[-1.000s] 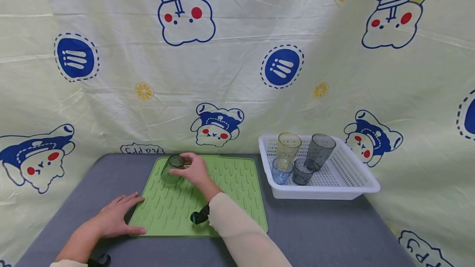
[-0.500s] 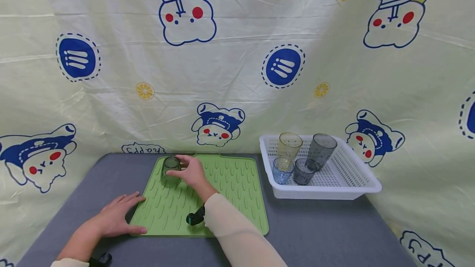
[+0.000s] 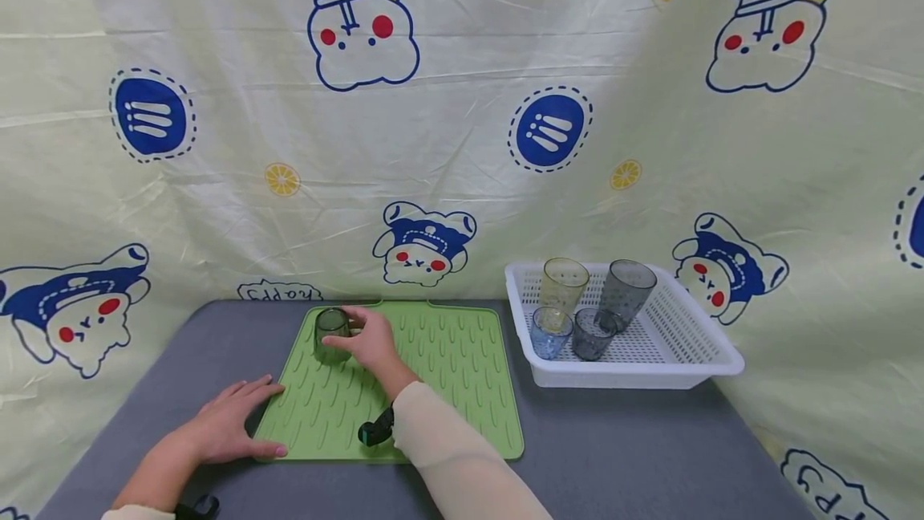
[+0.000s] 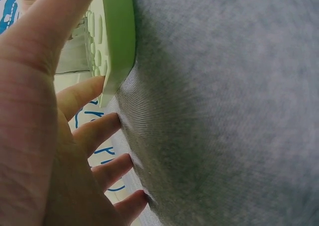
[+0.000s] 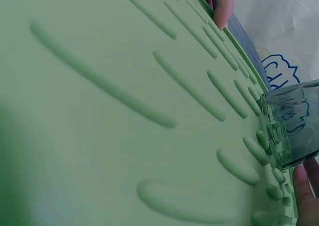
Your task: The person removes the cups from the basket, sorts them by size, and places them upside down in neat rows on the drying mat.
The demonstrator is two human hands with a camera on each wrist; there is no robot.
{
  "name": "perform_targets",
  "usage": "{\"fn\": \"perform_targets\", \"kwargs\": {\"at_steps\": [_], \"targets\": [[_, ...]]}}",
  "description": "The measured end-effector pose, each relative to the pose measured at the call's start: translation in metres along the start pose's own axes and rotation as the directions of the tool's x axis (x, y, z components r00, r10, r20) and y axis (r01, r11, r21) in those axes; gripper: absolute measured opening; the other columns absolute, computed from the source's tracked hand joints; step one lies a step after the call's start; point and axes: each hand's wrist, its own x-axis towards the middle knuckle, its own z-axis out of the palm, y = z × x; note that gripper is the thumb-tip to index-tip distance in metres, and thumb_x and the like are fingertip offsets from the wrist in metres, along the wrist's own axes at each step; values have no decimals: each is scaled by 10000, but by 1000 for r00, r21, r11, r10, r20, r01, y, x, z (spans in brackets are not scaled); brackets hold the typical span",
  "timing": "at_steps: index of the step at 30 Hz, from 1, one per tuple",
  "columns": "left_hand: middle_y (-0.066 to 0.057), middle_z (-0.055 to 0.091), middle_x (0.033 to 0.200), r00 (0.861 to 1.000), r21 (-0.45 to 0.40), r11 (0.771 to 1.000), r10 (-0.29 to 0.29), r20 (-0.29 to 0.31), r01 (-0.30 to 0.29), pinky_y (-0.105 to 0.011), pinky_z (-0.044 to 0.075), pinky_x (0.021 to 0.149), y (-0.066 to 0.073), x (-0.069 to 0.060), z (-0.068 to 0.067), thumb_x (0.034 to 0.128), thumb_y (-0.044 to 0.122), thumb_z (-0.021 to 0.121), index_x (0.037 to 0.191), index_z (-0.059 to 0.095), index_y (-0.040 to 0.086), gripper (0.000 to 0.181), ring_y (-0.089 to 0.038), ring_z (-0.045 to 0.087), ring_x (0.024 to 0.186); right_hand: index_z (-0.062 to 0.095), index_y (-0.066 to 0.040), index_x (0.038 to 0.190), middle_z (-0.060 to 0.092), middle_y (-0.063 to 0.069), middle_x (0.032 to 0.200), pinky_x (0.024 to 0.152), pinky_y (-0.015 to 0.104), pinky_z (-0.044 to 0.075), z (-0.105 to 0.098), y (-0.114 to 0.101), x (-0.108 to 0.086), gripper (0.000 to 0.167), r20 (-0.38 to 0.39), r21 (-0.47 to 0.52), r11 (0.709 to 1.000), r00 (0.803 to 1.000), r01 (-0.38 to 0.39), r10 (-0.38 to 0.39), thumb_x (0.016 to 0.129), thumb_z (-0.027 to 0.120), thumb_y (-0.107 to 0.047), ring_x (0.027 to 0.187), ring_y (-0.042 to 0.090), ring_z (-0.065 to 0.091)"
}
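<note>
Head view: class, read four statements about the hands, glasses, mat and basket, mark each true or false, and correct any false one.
1. The right hand holds a tinted glass. True.
2. The left hand holds a glass too. False: it touches the green mat.
3. The blue glass is in the white basket. True.
4. The basket stands on the mat. False: it stands on the grey tabletop beside the mat.

The grey table bears a green mat and white basket.
</note>
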Motion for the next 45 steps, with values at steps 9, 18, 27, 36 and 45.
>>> {"fn": "perform_targets", "kwargs": {"at_steps": [9,18,27,36,45], "targets": [[-283,456,1538,1000,7,1000,10,-16,-10,-825,373,953,-1,0,2,711,671,823,1448,548,79,984,-634,381,1363,684,-166,1342,712,62,1311,867,252,576,1,3,-2,594,18,56,998,1000,-22,21,793,905,-229,1149,185,688],[-291,453,1536,1000,10,1000,20,-16,-20,-828,376,941,-2,1,2,727,656,823,1451,544,81,965,-642,380,1355,663,-154,1366,683,11,1367,944,324,581,-2,5,-7,610,16,79,996,999,-44,43,805,896,-216,1225,240,654],[-291,456,1534,999,12,1000,25,-33,-25,-826,371,958,1,-1,2,714,650,832,1450,543,74,979,-640,383,1355,670,-146,1351,676,67,1373,967,379,585,-23,2,-26,563,-16,183,981,998,-62,66,834,871,-241,1273,284,630],[-295,450,1535,999,18,1000,24,-26,-24,-826,373,954,1,-2,1,723,631,834,1450,543,66,966,-649,380,1351,691,-71,1294,709,121,1299,942,340,597,-54,8,-54,462,-84,316,949,996,2,26,863,836,-156,1231,360,652],[-292,444,1542,1000,12,1000,8,-9,-8,-831,360,966,1,0,0,720,649,831,1466,528,75,989,-651,376,1351,692,-88,1288,719,117,1282,914,250,592,-89,9,-85,436,-137,382,922,990,62,-10,877,823,-150,1216,353,665]]}}
